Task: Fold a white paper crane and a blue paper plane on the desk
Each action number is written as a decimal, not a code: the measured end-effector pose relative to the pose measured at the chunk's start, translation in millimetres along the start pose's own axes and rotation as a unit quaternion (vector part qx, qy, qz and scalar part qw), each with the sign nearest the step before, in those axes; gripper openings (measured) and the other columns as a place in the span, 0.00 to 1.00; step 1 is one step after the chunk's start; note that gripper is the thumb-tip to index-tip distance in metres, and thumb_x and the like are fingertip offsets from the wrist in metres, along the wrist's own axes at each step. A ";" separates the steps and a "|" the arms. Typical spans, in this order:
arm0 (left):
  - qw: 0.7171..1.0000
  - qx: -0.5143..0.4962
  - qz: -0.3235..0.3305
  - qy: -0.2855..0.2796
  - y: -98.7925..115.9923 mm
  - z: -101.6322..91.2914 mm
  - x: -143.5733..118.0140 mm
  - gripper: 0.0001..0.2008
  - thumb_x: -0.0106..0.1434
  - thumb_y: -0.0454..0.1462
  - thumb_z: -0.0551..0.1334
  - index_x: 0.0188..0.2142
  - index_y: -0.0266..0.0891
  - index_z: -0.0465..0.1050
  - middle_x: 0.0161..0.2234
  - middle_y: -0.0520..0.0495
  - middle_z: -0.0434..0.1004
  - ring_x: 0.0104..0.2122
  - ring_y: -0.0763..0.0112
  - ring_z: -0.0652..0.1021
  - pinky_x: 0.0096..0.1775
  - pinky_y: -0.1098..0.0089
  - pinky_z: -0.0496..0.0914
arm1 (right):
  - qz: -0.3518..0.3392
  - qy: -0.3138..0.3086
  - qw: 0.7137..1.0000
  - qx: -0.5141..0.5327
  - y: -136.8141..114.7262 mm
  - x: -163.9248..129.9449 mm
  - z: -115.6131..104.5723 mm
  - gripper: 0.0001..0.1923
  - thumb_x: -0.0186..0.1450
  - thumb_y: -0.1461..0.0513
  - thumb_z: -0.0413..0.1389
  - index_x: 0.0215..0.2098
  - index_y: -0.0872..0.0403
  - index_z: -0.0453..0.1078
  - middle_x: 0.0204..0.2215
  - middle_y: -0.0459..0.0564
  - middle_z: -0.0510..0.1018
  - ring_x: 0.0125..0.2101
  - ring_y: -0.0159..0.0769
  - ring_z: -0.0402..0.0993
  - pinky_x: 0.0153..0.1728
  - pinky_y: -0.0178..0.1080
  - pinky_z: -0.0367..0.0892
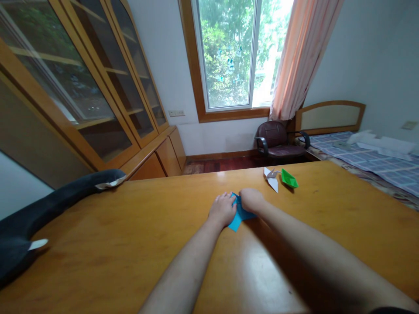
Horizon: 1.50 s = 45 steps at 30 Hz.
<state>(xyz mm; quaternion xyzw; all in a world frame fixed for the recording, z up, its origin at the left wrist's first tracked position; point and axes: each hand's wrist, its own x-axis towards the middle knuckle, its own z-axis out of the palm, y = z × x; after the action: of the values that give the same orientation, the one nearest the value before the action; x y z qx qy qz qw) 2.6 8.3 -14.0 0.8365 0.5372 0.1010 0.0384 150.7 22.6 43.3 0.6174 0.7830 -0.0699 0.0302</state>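
A blue sheet of paper (238, 218) lies on the wooden table (131, 244), partly folded, with one corner pointing toward me. My left hand (222, 208) presses down on its left part, fingers curled over the edge. My right hand (251, 199) rests on its right part, fingers bent onto the paper. Most of the sheet is hidden under both hands. Farther back on the table sit a white folded paper figure (271, 179) and a green folded paper boat (289, 179), both out of reach of the fingers.
A dark plush toy (49, 205) lies along the table's left edge. Behind the table stand a dark office chair (278, 141), a bed (369, 152) at right, glass-door cabinets (98, 87) at left and a window (235, 52).
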 end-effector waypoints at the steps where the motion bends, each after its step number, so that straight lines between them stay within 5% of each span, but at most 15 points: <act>1: 1.000 0.000 0.002 0.001 -0.2 0.4 0.0 0.21 0.68 0.43 0.50 0.58 0.43 0.65 0.63 0.45 0.62 0.61 0.56 0.63 0.60 0.53 0.58 | -0.001 -0.004 1.000 0.002 2.9 -0.6 0.0 0.14 0.61 0.67 0.53 0.43 0.57 0.77 0.40 0.63 0.80 0.42 0.49 0.78 0.41 0.39 0.70; 14: 1.000 0.004 -0.005 0.004 -3.0 5.1 1.9 0.26 0.68 0.44 0.49 0.63 0.37 0.59 0.64 0.42 0.60 0.62 0.57 0.62 0.61 0.54 0.57 | -0.060 0.032 0.998 -0.003 7.8 -24.7 12.6 0.15 0.65 0.67 0.47 0.44 0.56 0.73 0.40 0.59 0.80 0.43 0.45 0.77 0.42 0.38 0.67; 18: 1.000 0.008 -0.001 0.011 -3.3 6.0 1.9 0.26 0.68 0.44 0.49 0.62 0.36 0.60 0.63 0.41 0.62 0.62 0.57 0.63 0.61 0.54 0.58 | -0.085 0.043 0.995 0.026 1.6 -29.5 20.1 0.19 0.67 0.66 0.45 0.52 0.58 0.69 0.45 0.60 0.78 0.46 0.45 0.75 0.48 0.40 0.66; 23: 0.999 0.010 -0.005 0.030 -3.5 9.3 2.9 0.26 0.67 0.43 0.50 0.62 0.36 0.59 0.62 0.41 0.63 0.61 0.58 0.65 0.60 0.56 0.59 | -0.101 0.048 0.991 0.079 -5.3 -33.2 36.8 0.29 0.66 0.64 0.44 0.64 0.68 0.56 0.62 0.66 0.61 0.61 0.47 0.59 0.61 0.45 0.54; 28: 0.999 0.011 -0.001 0.038 -3.2 9.2 2.9 0.25 0.68 0.43 0.49 0.62 0.37 0.60 0.61 0.42 0.65 0.60 0.59 0.65 0.60 0.56 0.59 | -0.092 0.031 0.990 0.107 -3.8 -37.0 46.6 0.35 0.63 0.63 0.46 0.67 0.66 0.49 0.66 0.64 0.53 0.64 0.50 0.52 0.63 0.50 0.50; 45: 1.000 -0.001 0.001 0.012 -5.6 3.7 3.2 0.24 0.68 0.44 0.49 0.61 0.41 0.63 0.64 0.47 0.60 0.61 0.56 0.63 0.61 0.56 0.58 | -0.120 0.055 0.989 0.073 2.4 -44.4 51.2 0.32 0.66 0.59 0.42 0.67 0.59 0.53 0.66 0.58 0.54 0.65 0.52 0.50 0.61 0.58 0.48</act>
<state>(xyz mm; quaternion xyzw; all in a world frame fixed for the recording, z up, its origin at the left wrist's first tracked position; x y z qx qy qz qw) -0.3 13.7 -18.2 0.8357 0.5368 0.1112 0.0326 161.5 -27.1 -1.6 0.5222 0.8448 -0.0960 -0.0663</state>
